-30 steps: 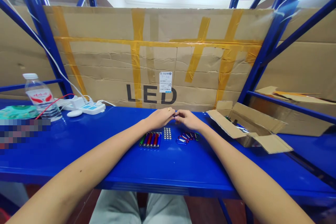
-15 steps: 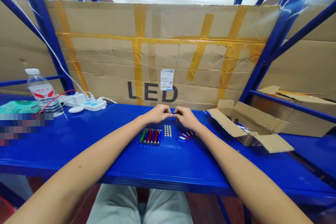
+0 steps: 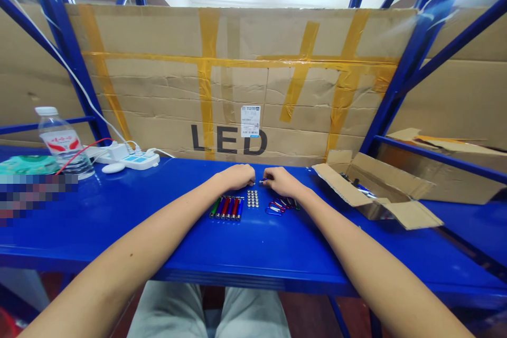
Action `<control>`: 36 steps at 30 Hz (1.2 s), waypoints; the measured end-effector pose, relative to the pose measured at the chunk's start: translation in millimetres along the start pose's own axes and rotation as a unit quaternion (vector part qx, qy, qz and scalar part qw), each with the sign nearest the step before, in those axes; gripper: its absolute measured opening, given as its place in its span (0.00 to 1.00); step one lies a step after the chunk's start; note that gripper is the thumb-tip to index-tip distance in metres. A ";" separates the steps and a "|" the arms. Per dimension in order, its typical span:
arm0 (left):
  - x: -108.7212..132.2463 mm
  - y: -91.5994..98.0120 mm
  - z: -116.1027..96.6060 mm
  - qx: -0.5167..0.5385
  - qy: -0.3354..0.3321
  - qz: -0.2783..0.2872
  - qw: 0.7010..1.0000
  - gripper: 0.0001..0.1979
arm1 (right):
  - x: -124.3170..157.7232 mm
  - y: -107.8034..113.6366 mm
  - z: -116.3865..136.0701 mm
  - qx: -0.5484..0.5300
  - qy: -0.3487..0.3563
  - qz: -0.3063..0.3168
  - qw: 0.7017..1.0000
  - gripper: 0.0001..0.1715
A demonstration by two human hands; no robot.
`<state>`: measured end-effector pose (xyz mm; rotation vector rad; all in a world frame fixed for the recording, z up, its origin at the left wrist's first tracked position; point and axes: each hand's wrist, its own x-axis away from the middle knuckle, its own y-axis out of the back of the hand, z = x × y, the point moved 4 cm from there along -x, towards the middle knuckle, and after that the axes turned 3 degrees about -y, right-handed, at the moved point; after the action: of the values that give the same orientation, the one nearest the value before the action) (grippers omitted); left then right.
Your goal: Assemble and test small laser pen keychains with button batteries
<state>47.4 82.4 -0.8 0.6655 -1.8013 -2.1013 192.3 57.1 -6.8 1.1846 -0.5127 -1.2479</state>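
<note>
My left hand (image 3: 238,176) is closed, with its fingertips pointing down just beyond the rows of silver button cells (image 3: 252,198). Whatever those fingertips pinch, if anything, is too small to make out. My right hand (image 3: 279,180) is closed on a small blue-and-silver piece (image 3: 262,181), whose end sticks out toward my left hand. A narrow gap parts the two hands. Slim keychain flashlights (image 3: 226,208) in green, blue and red lie side by side near my left wrist. Several coloured carabiners (image 3: 275,207) are heaped below my right wrist.
An open cardboard box (image 3: 374,187) with small parts stands on the right of the blue table (image 3: 253,253). On the left are a water bottle (image 3: 63,142) and a white power strip (image 3: 138,159) with cables. A large taped cardboard panel (image 3: 166,100) walls off the back.
My hands, touching at the fingertips before, have come apart. The left one has moved slightly left and down toward the button cells. The right one keeps the small piece.
</note>
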 end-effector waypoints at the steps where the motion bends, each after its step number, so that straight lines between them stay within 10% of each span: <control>1: -0.5 -0.9 0.9 0.010 -0.002 0.002 1.000 0.08 | -0.1 0.0 0.4 0.001 0.000 0.000 1.000 0.01; 36: 7.6 -13.8 27.2 0.329 0.116 -0.031 0.937 0.10 | 9.8 1.6 18.0 -0.093 0.048 0.019 0.994 0.04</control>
<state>27.9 103.9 -12.5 1.0841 -2.3564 -1.3376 181.0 40.8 -1.5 1.0670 -0.3391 -1.1747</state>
